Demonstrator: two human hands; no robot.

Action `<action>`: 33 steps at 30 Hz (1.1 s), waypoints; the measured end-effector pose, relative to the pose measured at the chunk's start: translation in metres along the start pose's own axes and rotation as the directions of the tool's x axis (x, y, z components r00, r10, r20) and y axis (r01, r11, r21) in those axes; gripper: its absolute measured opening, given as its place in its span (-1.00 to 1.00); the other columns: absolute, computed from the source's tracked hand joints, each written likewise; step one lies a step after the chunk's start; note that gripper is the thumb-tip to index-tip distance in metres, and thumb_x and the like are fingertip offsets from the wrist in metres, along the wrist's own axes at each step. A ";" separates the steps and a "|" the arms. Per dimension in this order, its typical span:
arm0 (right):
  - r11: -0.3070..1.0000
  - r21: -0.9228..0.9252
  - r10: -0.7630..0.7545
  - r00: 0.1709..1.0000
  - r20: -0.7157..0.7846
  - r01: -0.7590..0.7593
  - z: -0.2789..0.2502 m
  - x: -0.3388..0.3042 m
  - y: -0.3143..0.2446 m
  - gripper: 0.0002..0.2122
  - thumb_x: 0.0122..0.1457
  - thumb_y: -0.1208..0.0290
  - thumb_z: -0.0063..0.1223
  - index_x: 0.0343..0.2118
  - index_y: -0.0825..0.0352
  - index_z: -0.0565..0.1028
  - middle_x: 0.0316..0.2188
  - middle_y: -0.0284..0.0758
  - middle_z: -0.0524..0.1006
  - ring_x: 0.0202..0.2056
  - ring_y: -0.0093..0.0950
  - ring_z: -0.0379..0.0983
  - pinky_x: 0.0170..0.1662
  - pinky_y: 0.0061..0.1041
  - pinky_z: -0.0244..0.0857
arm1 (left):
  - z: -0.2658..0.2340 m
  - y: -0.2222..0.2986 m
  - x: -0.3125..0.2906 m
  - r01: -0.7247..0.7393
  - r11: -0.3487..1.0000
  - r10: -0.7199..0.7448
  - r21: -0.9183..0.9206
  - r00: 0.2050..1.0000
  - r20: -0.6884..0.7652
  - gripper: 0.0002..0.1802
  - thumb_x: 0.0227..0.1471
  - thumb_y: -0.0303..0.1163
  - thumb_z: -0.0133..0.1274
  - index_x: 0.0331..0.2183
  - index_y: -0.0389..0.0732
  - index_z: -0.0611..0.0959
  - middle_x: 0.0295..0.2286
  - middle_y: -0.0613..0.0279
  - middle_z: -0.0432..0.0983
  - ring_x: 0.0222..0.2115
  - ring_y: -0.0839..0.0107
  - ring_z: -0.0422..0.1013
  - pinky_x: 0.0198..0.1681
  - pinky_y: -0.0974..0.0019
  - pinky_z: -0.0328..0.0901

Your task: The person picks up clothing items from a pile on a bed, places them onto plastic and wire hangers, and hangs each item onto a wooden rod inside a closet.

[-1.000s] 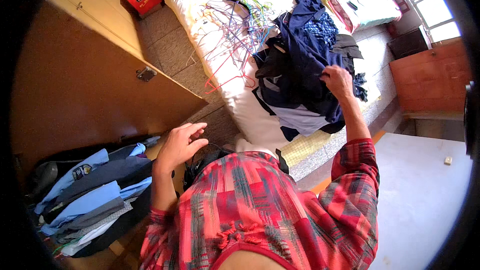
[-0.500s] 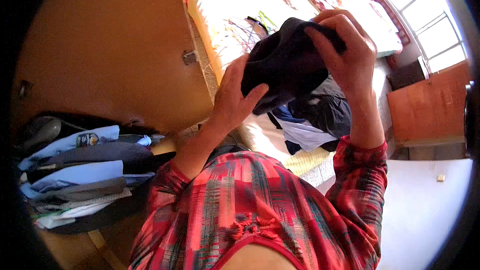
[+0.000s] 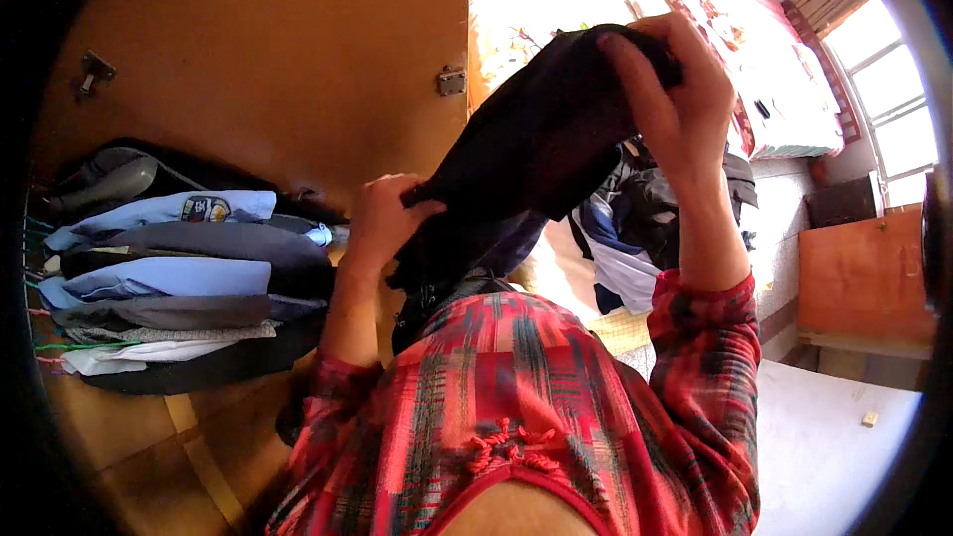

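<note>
A black cloth garment (image 3: 536, 129) is stretched out between my two hands in front of my chest; its exact kind does not show. My left hand (image 3: 382, 223) pinches its lower left edge between thumb and fingers. Higher up, my right hand (image 3: 690, 104) grips the opposite end, with the thumb over the cloth and the fingers partly behind it. Dark folds hang below the garment down to my shirt front. Beyond my right wrist lies a pile of clothes (image 3: 635, 263) in black, blue and white, partly hidden by my forearm.
At the left, several shirts and jackets (image 3: 199, 273) hang in a row in blue, grey, white and black. Above them stands a brown wooden door (image 3: 288, 60) with metal hinges. A bed (image 3: 506, 0) is ahead, a window (image 3: 898, 89) and a reddish wooden cabinet (image 3: 859, 273) at the right.
The bunched garment is now pulled out longer. My left hand has moved left and down with its edge, while my right hand stays nearly in place. The view has turned toward the hanging clothes.
</note>
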State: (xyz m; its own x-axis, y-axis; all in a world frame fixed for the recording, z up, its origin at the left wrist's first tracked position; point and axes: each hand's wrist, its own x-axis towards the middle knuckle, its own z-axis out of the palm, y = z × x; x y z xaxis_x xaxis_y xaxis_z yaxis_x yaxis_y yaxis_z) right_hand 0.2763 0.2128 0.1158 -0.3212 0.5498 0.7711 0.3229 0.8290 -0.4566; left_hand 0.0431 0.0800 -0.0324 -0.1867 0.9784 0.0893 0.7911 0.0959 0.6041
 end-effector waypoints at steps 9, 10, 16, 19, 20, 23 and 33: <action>0.981 0.007 0.191 0.966 0.176 -0.195 0.035 -0.022 0.043 -0.88 -0.02 0.46 0.13 -0.41 0.34 0.47 -0.60 -0.24 0.48 -0.52 -0.46 0.43 -0.42 -0.53 0.30 | -0.070 -0.001 -0.029 -0.203 0.979 0.187 -0.036 0.950 -0.251 -0.46 -0.31 -0.72 -0.10 -0.16 -0.22 0.54 -0.05 0.14 0.29 0.00 0.24 0.21 0.04 0.30 0.11; 0.991 -0.023 0.131 0.974 0.185 -0.129 0.039 -0.028 0.050 -0.88 -0.01 0.49 0.13 -0.39 0.34 0.47 -0.57 -0.29 0.49 -0.49 -0.58 0.41 -0.38 -0.59 0.29 | -0.072 -0.009 -0.029 -0.242 0.944 0.189 -0.224 0.953 -0.236 -0.47 -0.29 -0.72 -0.15 -0.14 -0.30 0.52 -0.08 0.13 0.33 -0.02 0.28 0.25 0.06 0.32 0.11; 0.965 0.014 0.219 0.829 0.515 -0.263 0.078 -0.129 0.066 -0.87 0.01 0.40 0.02 -0.37 0.29 0.44 -0.54 -0.09 0.47 -0.46 -0.11 0.43 -0.40 -0.25 0.30 | -0.051 -0.021 -0.039 0.416 0.239 -0.085 -0.877 0.909 0.408 -0.42 -0.23 -0.53 -0.19 -0.04 -0.38 0.39 -0.17 0.11 0.39 -0.10 0.41 0.31 -0.01 0.39 0.19; 0.864 -0.105 0.450 0.665 0.596 -0.492 0.084 -0.175 0.054 -0.86 0.02 0.44 0.02 -0.36 0.36 0.47 -0.53 -0.04 0.46 -0.45 -0.16 0.45 -0.40 -0.36 0.29 | -0.046 -0.029 -0.048 0.462 0.544 0.087 -0.700 0.799 0.595 -0.38 -0.23 -0.43 -0.06 -0.01 -0.34 0.38 -0.24 0.19 0.39 -0.17 0.45 0.30 -0.07 0.45 0.16; 0.824 -0.085 0.492 0.634 0.596 -0.560 0.083 -0.187 0.051 -0.86 0.02 0.43 0.01 -0.37 0.37 0.46 -0.54 -0.03 0.45 -0.46 -0.15 0.44 -0.42 -0.36 0.28 | -0.050 -0.024 -0.048 0.465 0.634 0.056 -0.618 0.770 0.636 -0.36 -0.24 -0.40 -0.01 -0.01 -0.33 0.38 -0.25 0.23 0.38 -0.19 0.45 0.29 -0.08 0.46 0.15; 0.703 -0.024 0.595 0.570 0.567 -0.711 0.081 -0.213 0.056 -0.85 0.04 0.43 0.02 -0.37 0.40 0.45 -0.59 -0.12 0.44 -0.55 -0.33 0.40 -0.44 -0.43 0.25 | -0.050 -0.025 -0.034 0.187 0.852 0.188 -0.489 0.763 0.619 -0.35 -0.34 -0.37 0.22 -0.08 -0.24 0.47 -0.30 0.20 0.42 -0.26 0.37 0.32 -0.12 0.37 0.17; 0.171 0.141 0.460 0.206 0.864 -0.975 0.049 -0.229 0.071 -0.84 0.14 0.37 -0.08 -0.45 0.38 0.40 -0.56 -0.52 0.30 -0.44 -0.65 0.20 -0.34 -0.61 0.12 | -0.038 0.000 -0.007 0.080 0.905 0.079 -0.418 0.933 0.352 -0.44 -0.36 -0.55 0.22 -0.15 -0.26 0.54 -0.38 0.19 0.45 -0.32 0.38 0.37 -0.21 0.36 0.27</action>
State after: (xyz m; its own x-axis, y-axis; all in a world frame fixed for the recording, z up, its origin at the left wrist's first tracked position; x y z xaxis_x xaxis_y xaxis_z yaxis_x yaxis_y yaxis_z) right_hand 0.3290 0.1507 -0.1150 -0.6869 0.5825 -0.4346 0.2428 -0.3797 -0.8927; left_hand 0.0221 0.0665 -0.0033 0.0933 0.9847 -0.1472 0.4577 0.0889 0.8846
